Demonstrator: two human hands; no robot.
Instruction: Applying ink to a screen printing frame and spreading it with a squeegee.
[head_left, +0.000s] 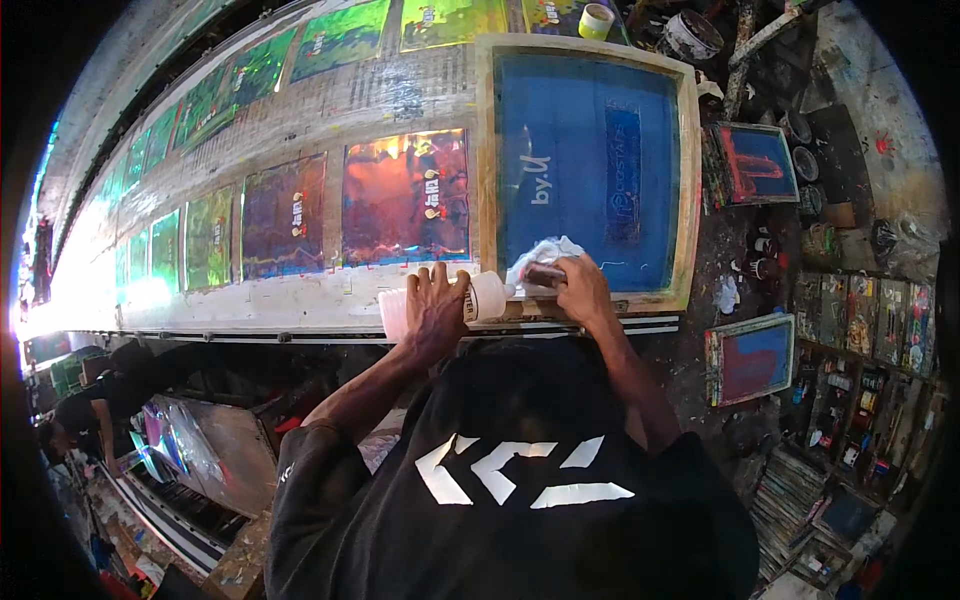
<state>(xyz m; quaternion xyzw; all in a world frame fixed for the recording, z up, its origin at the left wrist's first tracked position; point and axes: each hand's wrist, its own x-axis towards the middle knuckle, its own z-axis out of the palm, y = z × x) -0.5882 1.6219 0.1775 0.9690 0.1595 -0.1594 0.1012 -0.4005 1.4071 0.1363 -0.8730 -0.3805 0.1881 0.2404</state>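
Observation:
My left hand is wrapped around a translucent white plastic bottle, tipped on its side so its nozzle points right. That nozzle is at the near-left corner of a framed printing screen, close to a crumpled white cloth. My right hand grips a small brownish block-like object against the cloth; its exact kind is hard to tell. The screen has blue mesh with lettering in it, set in a pale, stained frame, and it lies flat on a long printing table.
Shiny iridescent printed sheets run in two rows along the table. A small tub stands beyond the screen. Smaller framed screens and shelves of containers are at the right. Another person bends over a sheet-covered board at lower left.

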